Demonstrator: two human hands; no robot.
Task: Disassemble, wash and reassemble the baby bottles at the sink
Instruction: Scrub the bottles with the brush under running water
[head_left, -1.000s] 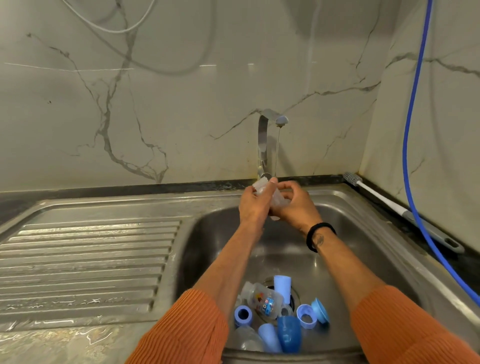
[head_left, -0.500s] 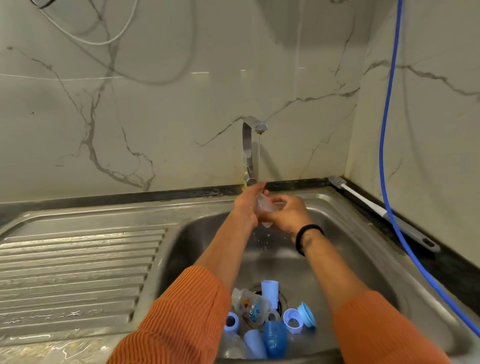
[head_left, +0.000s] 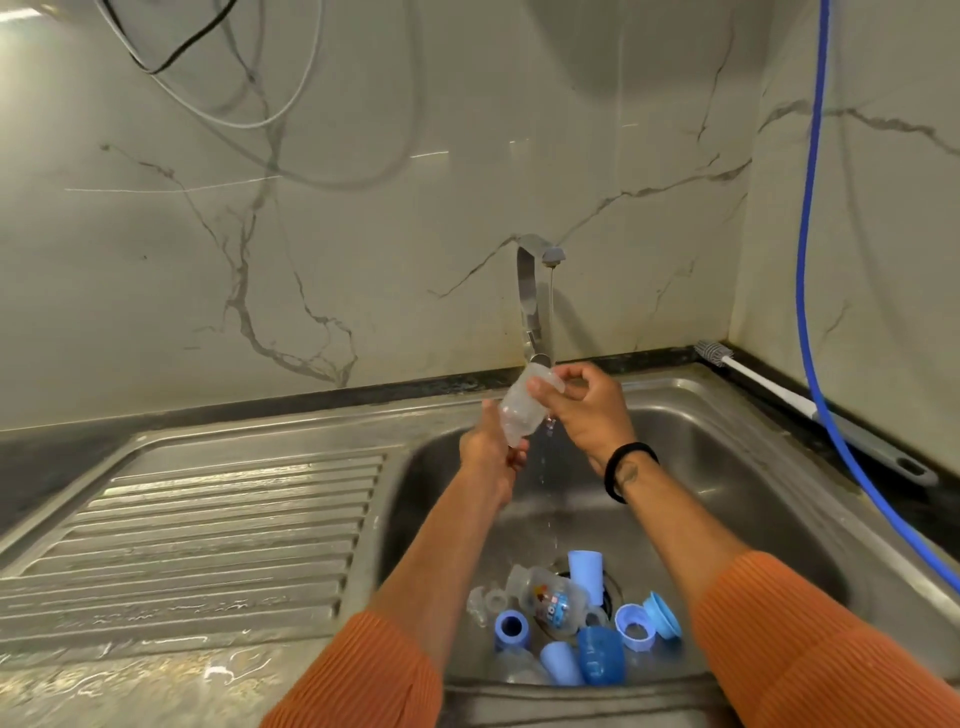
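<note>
A clear baby bottle (head_left: 521, 413) is tilted over the sink basin (head_left: 727, 467), under a thin stream from the tap (head_left: 535, 291). My left hand (head_left: 491, 449) grips the bottle's lower end. My right hand (head_left: 582, 410) curls its fingers at the bottle's upper end, near the mouth. At the basin's bottom near the drain lie another printed clear bottle (head_left: 550, 600), several blue caps and collars (head_left: 597, 652), and clear teats (head_left: 485, 603).
A ribbed steel drainboard (head_left: 208, 530) lies left of the basin. A bottle brush (head_left: 810, 410) rests on the dark counter at the back right, with a blue hose (head_left: 810, 260) hanging along the right wall. Cables hang at the upper left.
The bottle has turned from being cupped between both hands to tilted, with my left hand lower on its base and my right hand at its top.
</note>
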